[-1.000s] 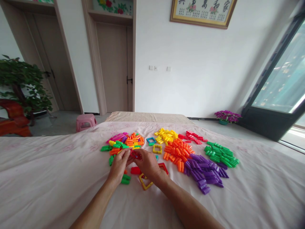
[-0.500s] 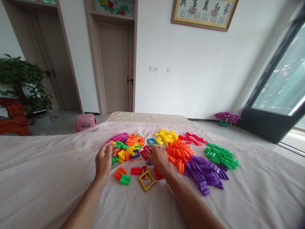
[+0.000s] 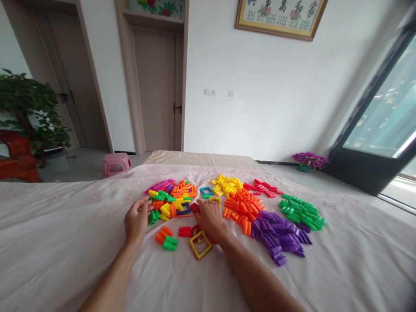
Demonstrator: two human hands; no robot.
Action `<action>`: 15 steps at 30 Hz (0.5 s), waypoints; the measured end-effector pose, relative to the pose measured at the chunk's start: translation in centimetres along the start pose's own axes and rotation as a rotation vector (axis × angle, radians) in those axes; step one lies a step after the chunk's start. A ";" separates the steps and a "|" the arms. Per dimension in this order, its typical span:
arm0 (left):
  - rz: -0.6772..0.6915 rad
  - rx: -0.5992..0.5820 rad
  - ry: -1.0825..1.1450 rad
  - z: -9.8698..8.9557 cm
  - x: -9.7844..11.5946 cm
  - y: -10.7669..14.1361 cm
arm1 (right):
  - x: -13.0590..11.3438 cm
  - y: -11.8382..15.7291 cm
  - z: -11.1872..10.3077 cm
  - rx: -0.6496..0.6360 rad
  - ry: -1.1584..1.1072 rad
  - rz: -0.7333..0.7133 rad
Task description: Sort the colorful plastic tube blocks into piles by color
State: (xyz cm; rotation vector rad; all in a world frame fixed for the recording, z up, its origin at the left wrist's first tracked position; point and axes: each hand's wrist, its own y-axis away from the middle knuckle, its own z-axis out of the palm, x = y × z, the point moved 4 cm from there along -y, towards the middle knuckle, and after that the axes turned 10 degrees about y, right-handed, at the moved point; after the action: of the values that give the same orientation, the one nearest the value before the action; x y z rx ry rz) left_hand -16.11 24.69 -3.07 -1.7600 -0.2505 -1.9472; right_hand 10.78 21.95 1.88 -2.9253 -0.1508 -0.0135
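- Hold the left hand (image 3: 137, 216) loose at the left edge of the mixed pile (image 3: 170, 199), fingers curled inward; cannot tell about any piece between thumb and fingertips.
- Leave room around the orange and green pieces (image 3: 169, 243), lying apart on the near side of the pile.
- Avoid nudging the dark blue square frame (image 3: 184, 212) at the pile's right edge.
- Find the red piece (image 3: 195, 208) just right of that frame, partly covered by fingertips.
- Clear the near yellow square frame (image 3: 193, 248) with wrist raised.
- Press lightly with the right hand (image 3: 209, 216), bent over and touching the red piece, fingers close together; cannot tell a pinch from a light rest.
- Swing wide of the orange heap (image 3: 243, 203) and purple heap (image 3: 281, 232), probably easy to scatter.
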 end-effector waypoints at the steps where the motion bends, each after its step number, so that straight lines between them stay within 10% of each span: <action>1: 0.002 -0.001 0.001 0.0 0.0 0.0 | 0.0 0.0 0.1 -0.007 0.002 -0.005; 15: 0.001 -0.020 0.027 -0.1 0.0 -0.1 | 1.0 -1.3 0.9 -0.013 -0.054 -0.033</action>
State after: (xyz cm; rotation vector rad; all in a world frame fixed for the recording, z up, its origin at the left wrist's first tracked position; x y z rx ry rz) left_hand -16.23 24.77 -3.03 -1.7445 -0.2215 -1.9783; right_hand 11.61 23.48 1.25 -2.9368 -0.2085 0.0603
